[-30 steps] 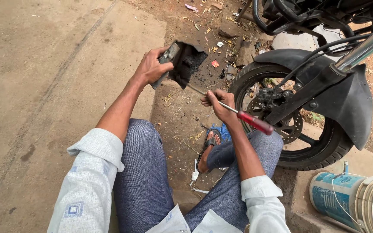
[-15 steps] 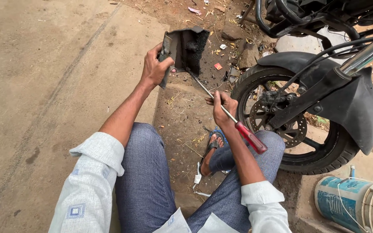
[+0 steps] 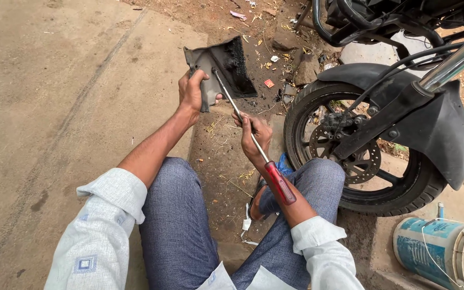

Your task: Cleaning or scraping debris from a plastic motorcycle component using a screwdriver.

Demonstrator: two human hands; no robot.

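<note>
Bare concrete ground [image 3: 55, 107] stretches wide to our left, giving free room there; on the right a motorcycle's front wheel [image 3: 361, 156] and a paint bucket [image 3: 436, 252] hem us in. Our left hand [image 3: 194, 91] is closed around a grimy dark cover [image 3: 221, 67], lifted at the far middle so its inner face shows. Our right hand [image 3: 253, 134] is wrapped on the shaft of a red-handled screwdriver [image 3: 253, 145], tip against the cover, handle angled back over our knee.

Left hand [image 3: 193, 91] grips cover [image 3: 222, 69]; right hand [image 3: 253, 133], screwdriver [image 3: 253, 140].
</note>
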